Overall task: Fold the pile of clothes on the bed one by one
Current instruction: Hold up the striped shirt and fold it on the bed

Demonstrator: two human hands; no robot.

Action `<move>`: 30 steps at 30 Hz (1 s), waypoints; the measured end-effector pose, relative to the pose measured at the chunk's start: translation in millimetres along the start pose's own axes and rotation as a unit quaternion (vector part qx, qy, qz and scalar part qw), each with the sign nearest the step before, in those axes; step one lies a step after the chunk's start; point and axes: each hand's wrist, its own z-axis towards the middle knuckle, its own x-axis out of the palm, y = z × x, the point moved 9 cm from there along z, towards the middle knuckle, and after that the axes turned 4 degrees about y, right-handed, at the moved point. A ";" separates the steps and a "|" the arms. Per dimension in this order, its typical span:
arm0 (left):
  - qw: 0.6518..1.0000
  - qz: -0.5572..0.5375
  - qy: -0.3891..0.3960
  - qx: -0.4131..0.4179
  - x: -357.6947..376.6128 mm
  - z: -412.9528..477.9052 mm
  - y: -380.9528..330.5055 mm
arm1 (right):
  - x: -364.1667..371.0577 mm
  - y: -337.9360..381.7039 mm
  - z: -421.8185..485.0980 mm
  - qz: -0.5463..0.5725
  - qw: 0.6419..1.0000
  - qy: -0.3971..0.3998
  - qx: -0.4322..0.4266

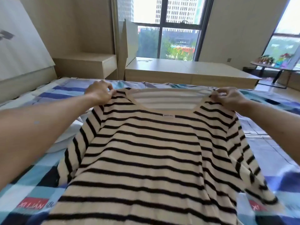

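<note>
Striped top (146, 151) above the bed (267, 143) — left hand (99, 92) and right hand (230, 98), fingers in a pinch on its shoulders

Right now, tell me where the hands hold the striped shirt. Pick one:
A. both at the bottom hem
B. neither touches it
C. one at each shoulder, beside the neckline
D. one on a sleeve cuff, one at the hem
C: the left hand and the right hand each pinch a shoulder of the striped shirt, on either side of the neckline, with its body spread toward the camera over the bed.
</note>
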 end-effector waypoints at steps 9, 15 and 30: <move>0.972 0.090 0.139 0.164 153.6 -73.8 -131.0 | 58.6 -120.4 -1.9 -0.156 0.974 0.069 0.148; 0.965 0.029 0.224 0.135 237.2 -128.6 -149.2 | 53.2 -223.9 -38.5 -0.069 0.970 -0.033 0.232; 0.915 -0.073 0.263 0.297 295.1 -192.5 -306.8 | -6.7 -251.6 -37.2 0.133 0.931 -0.256 0.224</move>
